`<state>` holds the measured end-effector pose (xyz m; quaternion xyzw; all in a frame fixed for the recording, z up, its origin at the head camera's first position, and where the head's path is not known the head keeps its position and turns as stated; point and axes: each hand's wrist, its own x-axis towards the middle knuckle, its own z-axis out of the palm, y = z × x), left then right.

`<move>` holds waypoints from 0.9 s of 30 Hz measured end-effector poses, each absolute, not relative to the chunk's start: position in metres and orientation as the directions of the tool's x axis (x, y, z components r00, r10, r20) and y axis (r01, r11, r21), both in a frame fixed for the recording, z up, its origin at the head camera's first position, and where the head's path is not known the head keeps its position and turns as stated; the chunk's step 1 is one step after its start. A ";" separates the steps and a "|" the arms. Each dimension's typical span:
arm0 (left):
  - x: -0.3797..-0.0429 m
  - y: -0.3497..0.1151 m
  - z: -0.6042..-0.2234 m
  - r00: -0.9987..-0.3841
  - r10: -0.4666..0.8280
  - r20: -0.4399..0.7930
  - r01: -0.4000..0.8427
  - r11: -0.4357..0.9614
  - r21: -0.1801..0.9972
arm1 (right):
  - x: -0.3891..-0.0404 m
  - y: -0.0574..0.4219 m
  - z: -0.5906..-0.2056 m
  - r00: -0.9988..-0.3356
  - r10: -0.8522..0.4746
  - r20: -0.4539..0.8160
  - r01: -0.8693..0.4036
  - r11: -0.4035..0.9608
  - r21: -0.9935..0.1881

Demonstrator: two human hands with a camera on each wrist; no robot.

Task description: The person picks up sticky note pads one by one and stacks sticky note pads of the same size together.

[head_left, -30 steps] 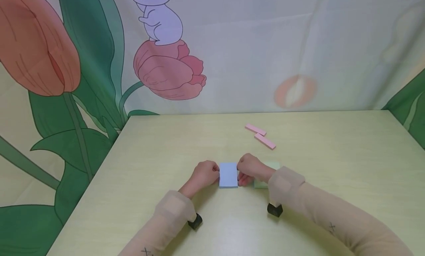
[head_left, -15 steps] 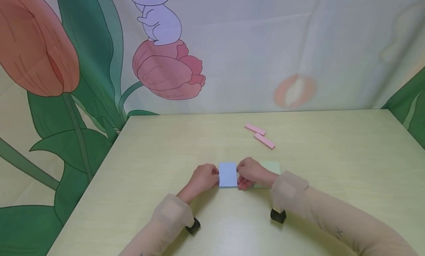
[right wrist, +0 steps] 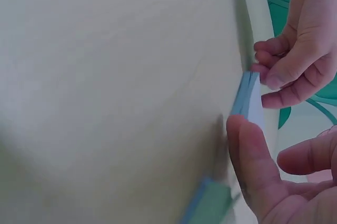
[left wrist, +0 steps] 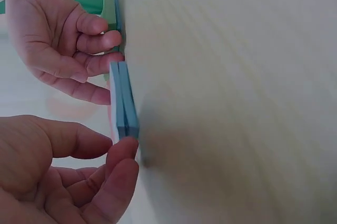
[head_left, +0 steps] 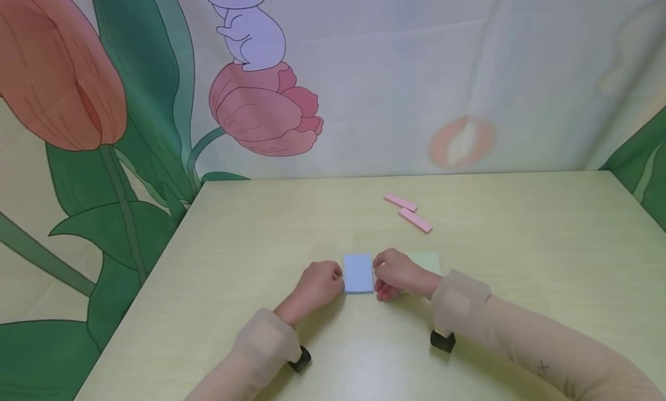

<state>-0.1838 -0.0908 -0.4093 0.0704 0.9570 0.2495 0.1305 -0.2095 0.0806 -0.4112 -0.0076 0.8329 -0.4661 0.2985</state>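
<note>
- Tulip-printed cloth (head_left: pixel 374 71) hangs behind a pale tabletop (head_left: pixel 208 262).
- Left hand (head_left: pixel 314 282): its fingers are loosely bent, thumb and forefinger narrowly apart at the blue stack's left edge, with no pinch visible.
- Blue stack (head_left: pixel 358 274): its two layers lie on the tabletop between the hands, a thin seam showing in the left wrist view. Squaring them seems the step in hand; light, level pressure from both sides should serve best, since one harder push could skew a layer.
- Right hand (head_left: pixel 402 273): its fingers are at the right edge, thumb wide of forefinger; firm contact cannot be told.
- Pink strips (head_left: pixel 415 220) lie touching each other, farther back.
- Green-topped block (head_left: pixel 426 261): partly hidden by the right hand, so a raised wrist would avoid nudging it.
</note>
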 end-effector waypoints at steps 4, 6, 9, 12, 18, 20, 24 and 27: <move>-0.184 -0.092 -0.406 -0.961 0.176 -0.215 0.056 0.880 0.472 | -0.215 0.085 -0.402 -0.887 -0.321 -0.331 0.006 0.710 -0.705; -0.184 -0.093 -0.406 -0.956 0.181 -0.231 0.058 0.887 0.458 | -0.218 0.086 -0.398 -0.903 -0.358 -0.239 -0.123 0.747 -0.653; -0.183 -0.094 -0.408 -0.946 0.204 -0.252 0.074 0.892 0.446 | -0.225 0.084 -0.397 -0.896 -0.429 -0.118 -0.279 0.749 -0.601; -0.182 -0.093 -0.411 -0.940 0.229 -0.253 0.096 0.888 0.449 | -0.232 0.079 -0.399 -0.879 -0.475 -0.044 -0.369 0.736 -0.568; -0.180 -0.090 -0.415 -0.945 0.226 -0.236 0.112 0.902 0.417 | -0.244 0.066 -0.404 -0.876 -0.478 -0.060 -0.373 0.753 -0.541; -0.180 -0.089 -0.415 -0.947 0.219 -0.236 0.110 0.910 0.401 | -0.246 0.063 -0.404 -0.874 -0.478 -0.092 -0.358 0.759 -0.544; -0.180 -0.088 -0.413 -0.941 0.222 -0.255 0.111 0.915 0.388 | -0.246 0.060 -0.403 -0.862 -0.484 -0.150 -0.340 0.772 -0.537; -0.180 -0.088 -0.413 -0.939 0.231 -0.256 0.119 0.914 0.387 | -0.245 0.058 -0.401 -0.856 -0.488 -0.170 -0.340 0.780 -0.526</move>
